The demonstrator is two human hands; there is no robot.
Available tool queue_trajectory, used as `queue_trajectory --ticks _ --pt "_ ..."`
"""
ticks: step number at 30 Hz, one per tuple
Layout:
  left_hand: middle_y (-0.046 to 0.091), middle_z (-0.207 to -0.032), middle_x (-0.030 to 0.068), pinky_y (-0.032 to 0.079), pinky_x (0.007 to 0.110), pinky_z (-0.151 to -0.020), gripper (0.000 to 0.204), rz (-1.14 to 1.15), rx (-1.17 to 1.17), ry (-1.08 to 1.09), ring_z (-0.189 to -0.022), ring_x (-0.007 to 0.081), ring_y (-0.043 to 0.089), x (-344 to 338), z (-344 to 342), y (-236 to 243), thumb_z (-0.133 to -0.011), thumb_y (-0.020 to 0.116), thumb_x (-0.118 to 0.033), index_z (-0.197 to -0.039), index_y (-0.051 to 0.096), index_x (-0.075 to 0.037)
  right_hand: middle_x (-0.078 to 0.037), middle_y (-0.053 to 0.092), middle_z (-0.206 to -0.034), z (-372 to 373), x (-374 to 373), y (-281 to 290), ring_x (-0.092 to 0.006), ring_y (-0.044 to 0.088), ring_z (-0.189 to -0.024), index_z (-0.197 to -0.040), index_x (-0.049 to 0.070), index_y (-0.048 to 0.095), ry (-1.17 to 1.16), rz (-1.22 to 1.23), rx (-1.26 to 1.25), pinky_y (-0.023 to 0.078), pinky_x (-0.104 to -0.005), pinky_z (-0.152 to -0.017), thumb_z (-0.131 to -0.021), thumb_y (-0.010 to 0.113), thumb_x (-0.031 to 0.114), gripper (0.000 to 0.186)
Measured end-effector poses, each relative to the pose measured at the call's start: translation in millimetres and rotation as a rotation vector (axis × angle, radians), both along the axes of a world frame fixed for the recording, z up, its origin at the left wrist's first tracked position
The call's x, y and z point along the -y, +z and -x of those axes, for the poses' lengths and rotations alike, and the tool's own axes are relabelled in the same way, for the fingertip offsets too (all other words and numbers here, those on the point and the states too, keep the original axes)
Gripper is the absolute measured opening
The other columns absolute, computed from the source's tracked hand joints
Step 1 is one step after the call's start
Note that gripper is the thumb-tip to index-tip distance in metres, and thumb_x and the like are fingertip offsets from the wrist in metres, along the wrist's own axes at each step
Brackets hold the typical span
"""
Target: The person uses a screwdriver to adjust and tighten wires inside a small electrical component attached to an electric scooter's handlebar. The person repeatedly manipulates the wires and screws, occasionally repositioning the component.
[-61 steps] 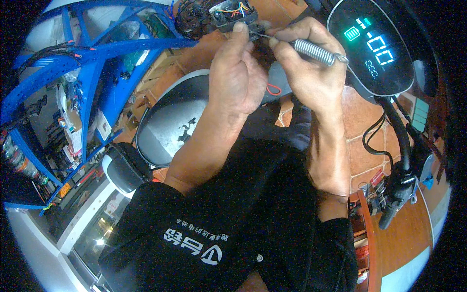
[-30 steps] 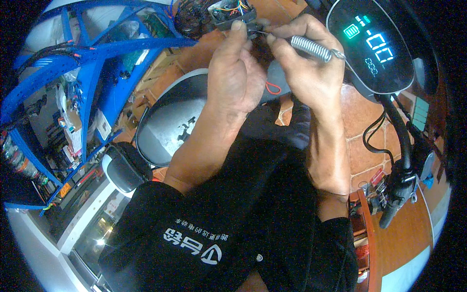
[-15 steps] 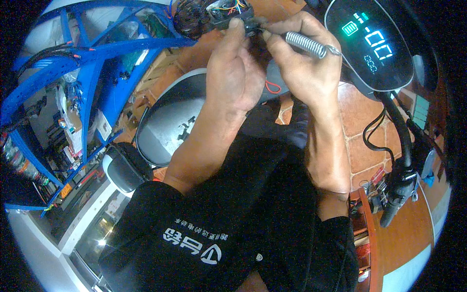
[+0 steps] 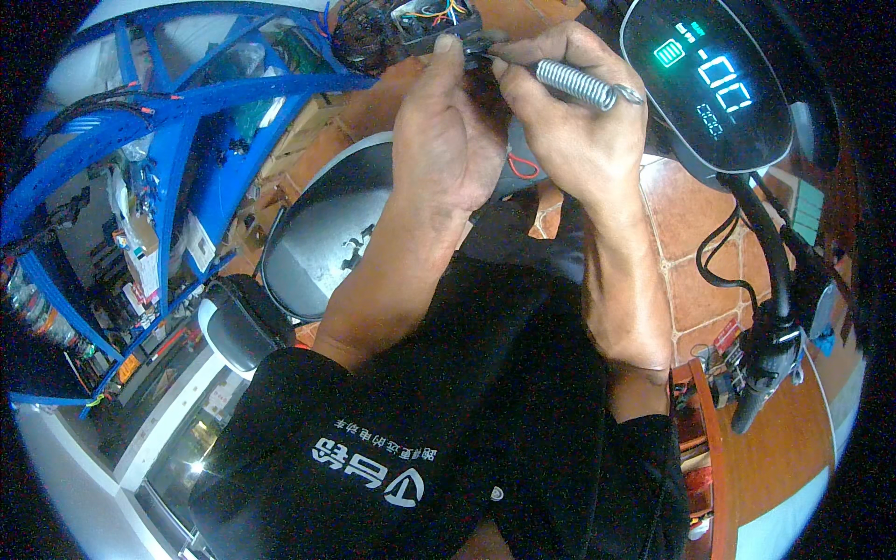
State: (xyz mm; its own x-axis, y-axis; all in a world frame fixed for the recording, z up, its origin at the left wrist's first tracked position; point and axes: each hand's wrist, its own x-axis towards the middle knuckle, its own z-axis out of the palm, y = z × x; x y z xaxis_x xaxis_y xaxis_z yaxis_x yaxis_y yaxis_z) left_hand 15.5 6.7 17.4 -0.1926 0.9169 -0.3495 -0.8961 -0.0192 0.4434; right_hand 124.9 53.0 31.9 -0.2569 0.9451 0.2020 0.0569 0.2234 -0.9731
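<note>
At the top centre, my left hand (image 4: 446,145) is closed, its thumb up against the side of a small dark box (image 4: 418,45). Orange, yellow, white and blue wires (image 4: 452,11) show inside the box's open top. A thin pointed tool with a coiled metal handle (image 4: 577,85) and an end loop is pinched in my right hand (image 4: 583,140). Its tip points left at a small dark piece (image 4: 476,45) by the fingers of my left hand. Whether the tip touches that piece, I cannot tell.
A lit display (image 4: 714,84) stands at right, above a handlebar grip (image 4: 761,373) and black cables (image 4: 723,271). Below my left hand lies a black seat (image 4: 317,243) and a red loop (image 4: 525,166). Blue shelving (image 4: 177,187) fills the left; tiled floor (image 4: 695,210) shows right.
My right hand and the coiled-handle tool have shifted slightly left and up, closer to my left hand. The left hand stays nearly in place on the box.
</note>
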Motion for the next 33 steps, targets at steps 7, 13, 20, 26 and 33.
queue_trajectory --ticks 7,13,20,26,33 --pt "0.059 -0.123 0.0144 0.038 0.04 -0.107 0.04 0.029 -0.013 -0.021 -0.117 0.0262 0.054 0.4 1.3 -1.2 -0.101 0.043 -0.03 -0.127 0.05 0.0 -0.001 0.066 -0.078 -0.3 0.3 -0.2 -0.0055 0.059 -0.071 -0.085 0.001 0.069 -0.008 0.106 -0.036 0.049 -0.0205 -0.065 -0.08 0.069 -0.002 0.007" --pt "0.06 -0.123 0.0144 0.037 0.04 -0.107 0.039 -0.009 -0.045 -0.033 -0.118 0.0253 0.054 0.7 -1.6 6.6 -0.101 0.044 -0.029 -0.126 0.051 -0.001 0.0 0.065 -0.077 -1.7 -2.1 -1.9 -0.0052 0.058 -0.07 -0.084 0.001 0.067 0.006 0.136 -0.044 0.048 -0.0206 -0.064 -0.08 0.07 -0.001 0.006" --pt "0.06 -0.122 0.0144 0.037 0.039 -0.107 0.038 -0.014 -0.052 -0.043 -0.117 0.0252 0.054 2.6 1.1 3.3 -0.1 0.045 -0.03 -0.124 0.053 -0.001 0.001 0.062 -0.073 -1.3 -1.5 -2.1 -0.0046 0.056 -0.068 -0.083 0.002 0.066 -0.001 0.204 -0.049 0.047 -0.0204 -0.061 -0.08 0.071 -0.001 0.006" --pt "0.06 -0.121 0.0147 0.038 0.04 -0.106 0.039 0.008 -0.03 -0.025 -0.117 0.0257 0.054 3.3 2.1 -1.9 -0.099 0.047 -0.03 -0.123 0.053 0.001 0.001 0.062 -0.074 -1.8 -1.2 2.0 -0.0048 0.056 -0.068 -0.082 0.001 0.066 -0.003 0.193 -0.036 0.046 -0.0203 -0.06 -0.079 0.07 -0.002 0.006" --pt "0.063 -0.105 0.0077 0.04 0.038 -0.097 0.033 0.08 -0.141 0.008 -0.102 0.0207 0.056 -1.2 -5.8 10.3 -0.098 0.05 -0.034 -0.113 0.057 -0.005 -0.001 0.063 -0.074 -4.8 -1.3 2.7 -0.0054 0.057 -0.067 -0.082 0.001 0.066 0.029 0.18 -0.028 0.047 -0.0206 -0.06 -0.079 0.07 -0.002 0.006"
